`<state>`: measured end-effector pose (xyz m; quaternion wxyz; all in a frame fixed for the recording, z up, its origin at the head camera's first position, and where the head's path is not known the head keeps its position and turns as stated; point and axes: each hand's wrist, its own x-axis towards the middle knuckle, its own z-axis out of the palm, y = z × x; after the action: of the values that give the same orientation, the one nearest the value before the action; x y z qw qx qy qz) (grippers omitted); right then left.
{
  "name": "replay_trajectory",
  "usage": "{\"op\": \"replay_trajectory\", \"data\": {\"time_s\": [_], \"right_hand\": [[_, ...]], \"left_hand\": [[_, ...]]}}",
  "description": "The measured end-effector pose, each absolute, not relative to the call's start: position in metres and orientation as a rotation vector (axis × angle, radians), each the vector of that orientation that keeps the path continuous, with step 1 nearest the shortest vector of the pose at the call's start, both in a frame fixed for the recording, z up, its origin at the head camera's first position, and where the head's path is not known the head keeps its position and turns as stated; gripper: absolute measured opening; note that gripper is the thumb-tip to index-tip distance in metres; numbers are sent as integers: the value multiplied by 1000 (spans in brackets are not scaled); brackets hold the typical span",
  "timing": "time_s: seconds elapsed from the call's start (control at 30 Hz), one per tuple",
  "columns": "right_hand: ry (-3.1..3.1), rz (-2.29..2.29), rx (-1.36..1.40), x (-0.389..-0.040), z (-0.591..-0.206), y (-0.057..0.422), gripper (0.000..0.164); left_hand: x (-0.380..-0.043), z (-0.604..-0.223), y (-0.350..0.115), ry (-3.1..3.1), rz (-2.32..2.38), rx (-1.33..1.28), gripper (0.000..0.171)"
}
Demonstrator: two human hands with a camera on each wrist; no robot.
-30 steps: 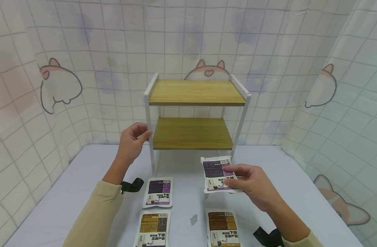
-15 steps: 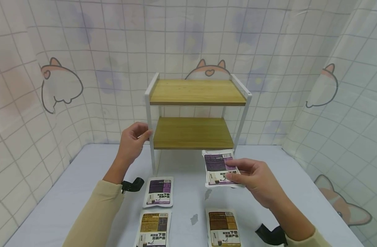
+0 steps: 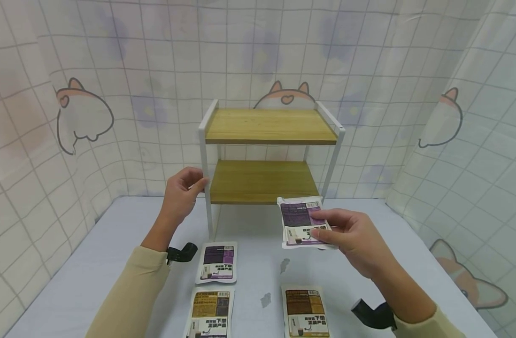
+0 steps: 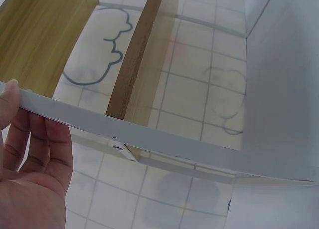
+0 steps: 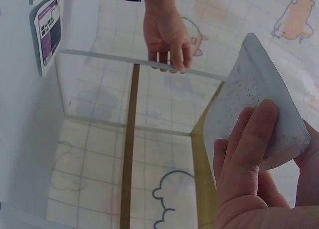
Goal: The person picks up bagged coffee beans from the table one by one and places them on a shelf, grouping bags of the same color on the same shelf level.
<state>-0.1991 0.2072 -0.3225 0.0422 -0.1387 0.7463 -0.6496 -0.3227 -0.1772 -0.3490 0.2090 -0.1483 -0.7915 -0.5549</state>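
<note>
A two-tier rack (image 3: 268,126) with wooden boards and a white frame stands on the table. My left hand (image 3: 182,190) grips its left front post (image 4: 169,140), thumb on one side and fingers on the other. My right hand (image 3: 354,239) pinches a flat white pouch (image 3: 301,220) with a purple label, in front of the lower board's right corner. The right wrist view shows several fingers spread along the pouch's plain back (image 5: 234,102). Its edges look doubled; whether it is more than one pouch, I cannot tell.
On the white table (image 3: 127,234) lie another purple-labelled pouch (image 3: 217,263), a yellow-labelled pouch (image 3: 209,312) and a brown-labelled pouch (image 3: 305,310). Grey patches (image 3: 265,300) mark the tabletop. A checked curtain (image 3: 156,56) with cartoon animals surrounds the table.
My right hand has risen with the purple-labelled pouch, from below the lower board up to its front edge. The left hand keeps its grip on the post.
</note>
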Motion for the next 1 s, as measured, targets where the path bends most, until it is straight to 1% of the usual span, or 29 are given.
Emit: {"op": "replay_trajectory", "data": {"time_s": [0.53, 1.0], "right_hand": [[2360, -1971, -438, -202, -296, 211, 44], [2381, -1963, -431, -207, -278, 213, 40]], "left_hand": [[-323, -349, -177, -2193, -1555, -418, 25], [-324, -350, -178, -2189, -1561, -423, 27]]}}
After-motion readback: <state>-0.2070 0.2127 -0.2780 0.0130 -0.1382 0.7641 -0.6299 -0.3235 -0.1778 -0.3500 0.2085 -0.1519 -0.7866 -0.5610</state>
